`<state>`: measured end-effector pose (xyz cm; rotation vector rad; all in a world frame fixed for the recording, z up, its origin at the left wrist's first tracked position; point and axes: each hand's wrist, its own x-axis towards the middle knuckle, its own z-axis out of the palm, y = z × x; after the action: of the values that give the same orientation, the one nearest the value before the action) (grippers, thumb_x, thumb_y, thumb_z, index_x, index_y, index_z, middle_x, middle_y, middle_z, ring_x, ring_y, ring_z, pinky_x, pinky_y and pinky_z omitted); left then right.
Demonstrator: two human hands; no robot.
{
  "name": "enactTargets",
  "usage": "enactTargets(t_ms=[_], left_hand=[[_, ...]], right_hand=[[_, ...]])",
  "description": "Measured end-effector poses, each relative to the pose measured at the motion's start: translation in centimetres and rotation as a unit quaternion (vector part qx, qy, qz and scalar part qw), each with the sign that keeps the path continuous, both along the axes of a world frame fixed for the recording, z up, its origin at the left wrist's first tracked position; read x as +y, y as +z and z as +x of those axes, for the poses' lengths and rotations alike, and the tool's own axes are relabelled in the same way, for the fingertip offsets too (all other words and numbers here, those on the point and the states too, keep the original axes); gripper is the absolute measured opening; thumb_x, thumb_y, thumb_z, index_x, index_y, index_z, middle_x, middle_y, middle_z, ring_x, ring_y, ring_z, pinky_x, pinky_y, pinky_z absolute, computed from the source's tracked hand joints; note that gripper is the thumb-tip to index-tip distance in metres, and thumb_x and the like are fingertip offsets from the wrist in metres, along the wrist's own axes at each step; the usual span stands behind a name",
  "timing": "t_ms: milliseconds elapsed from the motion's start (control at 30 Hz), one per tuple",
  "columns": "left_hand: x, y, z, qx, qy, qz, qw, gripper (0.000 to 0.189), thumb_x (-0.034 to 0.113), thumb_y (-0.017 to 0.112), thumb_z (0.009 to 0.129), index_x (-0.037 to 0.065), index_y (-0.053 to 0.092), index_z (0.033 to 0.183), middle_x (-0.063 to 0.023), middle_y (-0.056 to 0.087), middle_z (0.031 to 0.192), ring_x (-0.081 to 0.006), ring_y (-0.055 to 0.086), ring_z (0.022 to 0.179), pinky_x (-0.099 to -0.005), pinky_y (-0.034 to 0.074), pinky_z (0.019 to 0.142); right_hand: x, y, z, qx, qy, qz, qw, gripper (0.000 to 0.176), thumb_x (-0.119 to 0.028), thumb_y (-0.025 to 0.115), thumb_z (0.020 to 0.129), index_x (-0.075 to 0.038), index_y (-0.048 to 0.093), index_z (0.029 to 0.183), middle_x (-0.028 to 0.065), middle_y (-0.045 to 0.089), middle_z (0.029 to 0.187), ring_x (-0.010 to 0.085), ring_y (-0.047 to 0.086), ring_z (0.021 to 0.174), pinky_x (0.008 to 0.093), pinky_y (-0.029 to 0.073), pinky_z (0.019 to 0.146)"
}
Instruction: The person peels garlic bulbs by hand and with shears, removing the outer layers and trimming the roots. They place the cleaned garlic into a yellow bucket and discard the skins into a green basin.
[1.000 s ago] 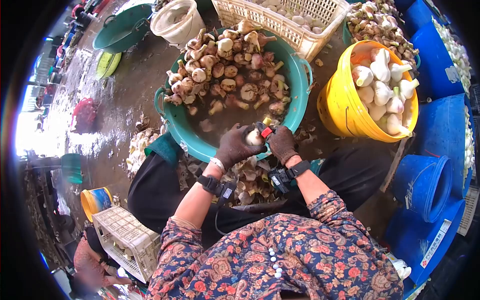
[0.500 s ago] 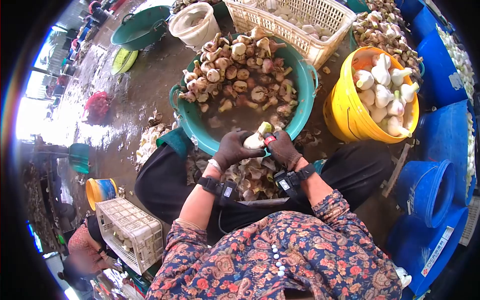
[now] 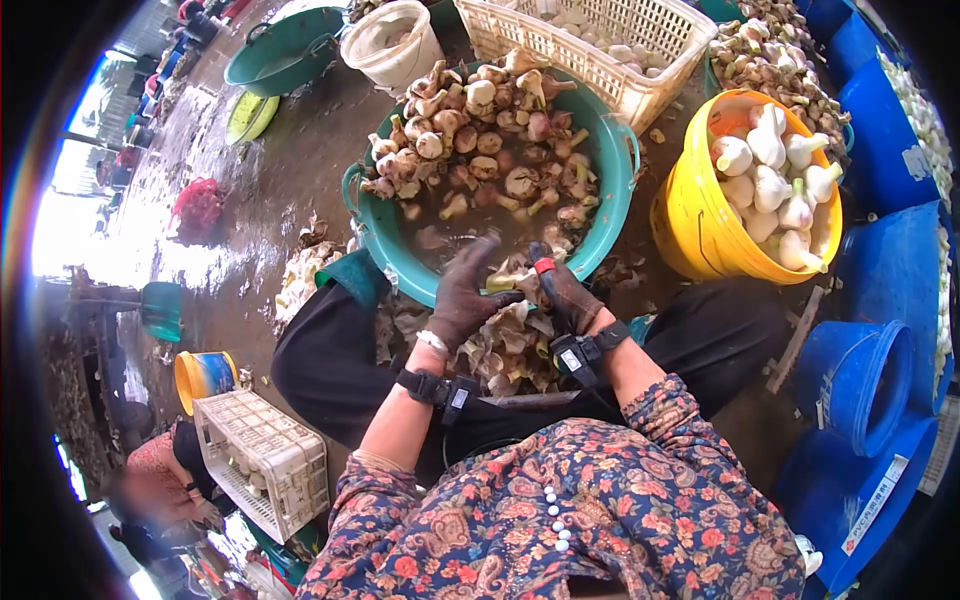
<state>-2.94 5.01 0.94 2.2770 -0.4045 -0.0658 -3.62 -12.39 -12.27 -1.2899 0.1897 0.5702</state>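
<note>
My left hand (image 3: pixel 466 298), in a dark wet glove, is open over the near rim of the green tub (image 3: pixel 374 236), its fingers spread and slightly blurred. Close beside it, my right hand (image 3: pixel 570 297), gloved and with a red band on one digit, is closed on a pale garlic bulb (image 3: pixel 518 272) that is partly hidden and blurred. Unpeeled garlic bulbs (image 3: pixel 465 140) are heaped at the tub's far side, in brown water. Under my hands, loose garlic skins (image 3: pixel 512 350) lie piled between my legs.
On the right, a yellow bucket (image 3: pixel 680 215) holds peeled white garlic. Behind the tub are a cream crate (image 3: pixel 625 95) and a white bucket (image 3: pixel 392 50). Blue buckets (image 3: pixel 850 385) line the right side. At lower left, another person (image 3: pixel 165 470) sits by a white crate (image 3: pixel 265 455).
My left hand has let go of the white garlic bulb and opened, its fingers lifting over the tub. My right hand stays near the same place.
</note>
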Motion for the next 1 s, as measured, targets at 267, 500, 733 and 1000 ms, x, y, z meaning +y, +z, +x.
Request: enactTargets(t_ms=[267,500,733,1000], left_hand=[[1.5,-2.5,0.2,0.413,0.091,-0.377,0.824,0.024,0.017,0.054,0.092,-0.003,0.06,0.102,-0.005,0.064,0.094,-0.0109,0.06,0.083,-0.0246,0.048,0.073],[3.7,-2.1,-0.5,0.017,-0.078,-0.025,0.997,0.039,0.01,0.066,0.076,-0.006,0.053,0.11,-0.0243,0.06,0.102,-0.0369,0.059,0.096,-0.0361,0.049,0.079],[3.0,-0.5,-1.1,0.374,0.087,-0.435,0.814,0.03,0.022,0.06,0.088,0.001,0.06,0.109,-0.0036,0.064,0.098,-0.0124,0.059,0.086,-0.027,0.047,0.076],[6.8,1.4,-3.4,0.445,-0.252,0.037,0.858,0.031,0.025,0.067,0.08,0.003,0.063,0.103,-0.0061,0.067,0.093,-0.0155,0.06,0.084,-0.0294,0.047,0.075]], right_hand=[[-0.7,10.2,-0.6,-0.072,0.048,0.066,0.994,0.043,-0.013,0.057,0.085,-0.002,0.048,0.124,0.0073,0.057,0.113,0.0136,0.05,0.104,0.0279,0.038,0.093],[0.5,10.9,-1.4,-0.361,0.047,-0.189,0.912,0.053,-0.012,0.064,0.074,-0.006,0.049,0.125,0.016,0.046,0.129,0.029,0.044,0.119,0.0361,0.036,0.098],[1.9,8.5,-1.2,-0.097,-0.221,-0.001,0.97,0.015,-0.014,0.066,0.08,-0.002,0.064,0.09,-0.0002,0.06,0.072,0.0093,0.054,0.064,0.0239,0.045,0.061],[-1.7,7.0,-0.3,0.158,-0.318,0.138,0.925,0.028,-0.036,0.074,0.075,-0.014,0.057,0.075,-0.0043,0.051,0.064,0.0082,0.045,0.051,0.0254,0.036,0.045]])
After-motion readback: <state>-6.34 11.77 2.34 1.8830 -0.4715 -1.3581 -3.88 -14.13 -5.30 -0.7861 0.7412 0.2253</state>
